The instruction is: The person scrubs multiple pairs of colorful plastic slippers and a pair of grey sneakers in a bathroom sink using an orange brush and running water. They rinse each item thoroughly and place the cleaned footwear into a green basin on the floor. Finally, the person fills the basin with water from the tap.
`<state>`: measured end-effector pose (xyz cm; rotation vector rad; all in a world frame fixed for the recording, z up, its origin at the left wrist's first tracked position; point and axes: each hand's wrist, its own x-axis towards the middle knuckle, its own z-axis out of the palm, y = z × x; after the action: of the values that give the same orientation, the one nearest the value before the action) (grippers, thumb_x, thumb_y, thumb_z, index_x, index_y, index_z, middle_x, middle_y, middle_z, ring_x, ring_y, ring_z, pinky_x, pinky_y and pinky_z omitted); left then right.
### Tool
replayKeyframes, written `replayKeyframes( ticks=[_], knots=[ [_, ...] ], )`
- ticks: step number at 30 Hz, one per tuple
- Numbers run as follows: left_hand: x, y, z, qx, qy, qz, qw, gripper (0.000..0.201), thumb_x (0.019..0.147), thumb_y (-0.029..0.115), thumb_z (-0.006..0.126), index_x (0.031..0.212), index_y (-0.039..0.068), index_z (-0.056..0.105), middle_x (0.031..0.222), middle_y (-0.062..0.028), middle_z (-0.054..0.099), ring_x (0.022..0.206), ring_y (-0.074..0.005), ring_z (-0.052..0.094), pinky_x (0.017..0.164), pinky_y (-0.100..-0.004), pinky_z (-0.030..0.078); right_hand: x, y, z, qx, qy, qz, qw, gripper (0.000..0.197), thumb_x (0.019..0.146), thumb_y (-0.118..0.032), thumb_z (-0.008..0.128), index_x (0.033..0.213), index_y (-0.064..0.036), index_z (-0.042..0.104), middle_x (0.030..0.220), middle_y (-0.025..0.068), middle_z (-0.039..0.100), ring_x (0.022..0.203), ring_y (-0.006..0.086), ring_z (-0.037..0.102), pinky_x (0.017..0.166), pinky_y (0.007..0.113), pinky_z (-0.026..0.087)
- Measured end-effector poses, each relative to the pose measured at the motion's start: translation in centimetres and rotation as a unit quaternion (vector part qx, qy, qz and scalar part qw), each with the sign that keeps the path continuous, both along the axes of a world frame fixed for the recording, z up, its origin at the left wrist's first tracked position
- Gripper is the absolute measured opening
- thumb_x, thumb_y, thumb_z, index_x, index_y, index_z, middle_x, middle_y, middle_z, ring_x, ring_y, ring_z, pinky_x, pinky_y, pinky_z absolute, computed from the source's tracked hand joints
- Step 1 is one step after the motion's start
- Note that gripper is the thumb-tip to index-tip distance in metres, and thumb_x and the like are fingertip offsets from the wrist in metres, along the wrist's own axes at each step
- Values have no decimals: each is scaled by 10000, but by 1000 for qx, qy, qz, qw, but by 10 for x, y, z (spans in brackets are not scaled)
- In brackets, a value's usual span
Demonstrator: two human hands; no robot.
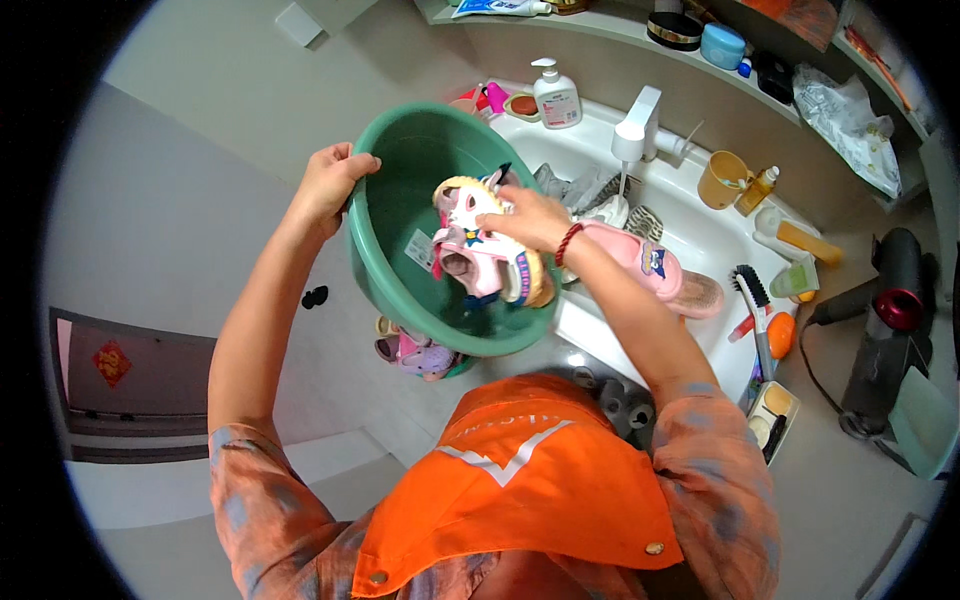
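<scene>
My left hand (335,185) is closed on the upper left rim of a green plastic basin (375,265), which is tilted beside the sink. Over the basin, my right hand (530,218) has its fingers wrapped on children's sandals (490,255), pink and white with yellow edging and a blue star. Part of the sandals is hidden by the fingers. A pink slipper (640,260) with a dark cartoon patch lies on the sink edge under my right forearm. In the white sink (695,235), grey and white wet items (600,205) sit below the faucet (636,130), where water runs.
A soap pump bottle (557,97) and a tan cup (722,180) stand on the sink's back ledge. A black-bristled brush (752,300) and a hair dryer (895,290) are at the right. More small shoes (420,352) lie below the basin. A shelf (600,28) overhangs the sink.
</scene>
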<state>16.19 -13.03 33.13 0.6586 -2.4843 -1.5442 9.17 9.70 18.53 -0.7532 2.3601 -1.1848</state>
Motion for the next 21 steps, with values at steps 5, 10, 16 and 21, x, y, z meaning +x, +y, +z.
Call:
replayKeyframes(
  ticks=[5, 10, 16, 21],
  knots=[
    [-3, 0, 14, -36, -5, -10, 999, 135, 756, 128, 635, 713, 64, 524, 607, -8, 500, 470, -97, 458, 419, -255, 351, -15, 60, 33, 88, 29, 14, 996, 688, 640, -570, 634, 1179, -143, 625, 1095, 154, 654, 975, 308, 634, 849, 368, 487],
    [-10, 12, 27, -61, 12, -17, 998, 133, 752, 142, 642, 736, 44, 552, 624, -22, 516, 499, -111, 474, 441, -267, 358, -36, 128, 15, 222, 73, -28, 972, 665, 656, -556, 630, 1182, -150, 628, 1091, 156, 656, 989, 307, 631, 866, 381, 480],
    [-33, 8, 30, -131, 35, -49, 990, 169, 758, 160, 627, 796, 1, 586, 668, -66, 553, 543, -150, 520, 489, -310, 418, -51, 175, -21, 365, 55, -59, 928, 592, 701, -526, 619, 1112, -101, 639, 1073, 171, 653, 1000, 317, 623, 865, 394, 481],
    [-41, 42, 42, -258, 33, -90, 961, 231, 801, 151, 605, 944, -29, 623, 749, -68, 614, 662, -147, 575, 602, -306, 470, -45, 190, -41, 315, 87, -68, 943, 594, 770, -490, 605, 1195, -75, 585, 1165, 188, 606, 1052, 319, 597, 899, 405, 470]
  ],
)
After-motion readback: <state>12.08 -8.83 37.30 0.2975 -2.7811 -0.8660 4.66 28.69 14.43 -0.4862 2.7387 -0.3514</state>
